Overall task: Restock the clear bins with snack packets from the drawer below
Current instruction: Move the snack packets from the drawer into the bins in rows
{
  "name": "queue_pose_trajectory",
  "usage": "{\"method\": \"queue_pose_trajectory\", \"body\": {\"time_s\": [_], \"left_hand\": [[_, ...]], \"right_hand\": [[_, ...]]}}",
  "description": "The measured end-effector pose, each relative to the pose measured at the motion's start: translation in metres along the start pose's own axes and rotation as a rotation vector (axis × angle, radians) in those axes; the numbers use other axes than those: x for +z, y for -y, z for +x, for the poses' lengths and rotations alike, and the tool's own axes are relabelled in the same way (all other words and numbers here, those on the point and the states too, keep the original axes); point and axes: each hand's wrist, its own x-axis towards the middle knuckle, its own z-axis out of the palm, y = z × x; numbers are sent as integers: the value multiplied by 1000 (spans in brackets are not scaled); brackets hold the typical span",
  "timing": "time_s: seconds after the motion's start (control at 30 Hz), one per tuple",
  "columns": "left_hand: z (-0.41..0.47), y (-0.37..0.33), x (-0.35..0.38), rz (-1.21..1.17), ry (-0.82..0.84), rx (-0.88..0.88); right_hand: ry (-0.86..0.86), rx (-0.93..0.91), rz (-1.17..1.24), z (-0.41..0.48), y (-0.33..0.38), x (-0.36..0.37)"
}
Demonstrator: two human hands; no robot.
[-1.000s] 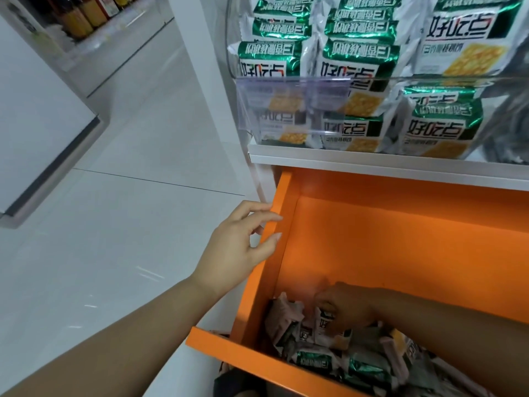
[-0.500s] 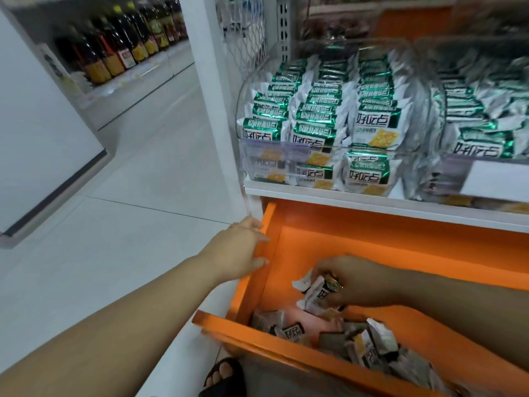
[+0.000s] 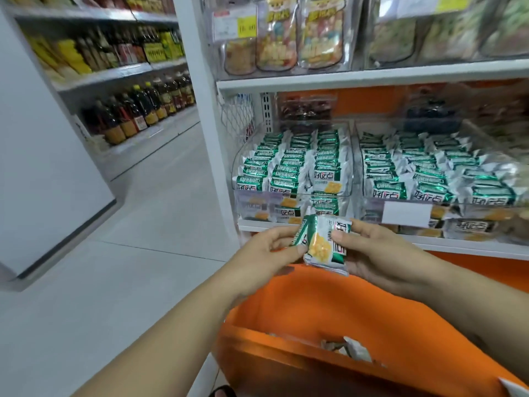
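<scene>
Orange metal drawer (image 3: 315, 325) stands pulled out nearest, with loose foil packets (image 3: 353, 349) at its front lip. Above it the left hand (image 3: 274, 247) and right hand (image 3: 369, 250) each pinch one small stack of green-and-white foil snack packets (image 3: 323, 245), just short of the bins. Pick looks done, load pending: the stack must clear the front wall of the left clear plastic bin (image 3: 292, 194), near full like the right clear plastic bin (image 3: 486, 203). The white shelf board (image 3: 372, 78) caps the entry overhead, while the white tiled floor (image 3: 128, 267) leaves room leftward.
</scene>
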Motion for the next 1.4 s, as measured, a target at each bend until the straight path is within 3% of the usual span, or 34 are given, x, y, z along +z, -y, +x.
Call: {"method": "queue_pose_trajectory", "body": {"time_s": [0.1,0.2,0.3,0.4,0.5,0.63,0.83,0.97,1.1,1.23,1.3,1.4], "left_hand": [[-7,-4,9,-58,-71,-2],[-12,-6,11,5,-185,-5],[-19,-9,6,175,-340,56],[-28,-14,3,295,-390,123],[-29,-22,6,267,-368,194],[-24,-34,6,110,-258,216],[-10,-44,3,72,-112,244],[4,-52,2,73,-124,275],[25,-43,-6,277,-221,273],[50,-23,-15,742,-310,196],[60,-17,-17,938,-307,137],[69,-11,-22,1047,-281,52]], "right_hand": [[-6,40,40,-8,0,3],[0,48,-99,-17,3,5],[-108,-63,-447,-23,12,3],[-138,-208,-806,-29,26,0],[-35,-300,-931,-34,31,2],[-50,-395,-1135,-30,34,1],[30,-402,-1211,-27,43,8],[-37,-436,-1186,-17,51,0],[-196,-488,-1246,16,73,-15],[-291,-464,-1333,54,96,-22],[-294,-423,-1433,73,104,-24],[-233,-321,-1593,97,106,-27]]}}
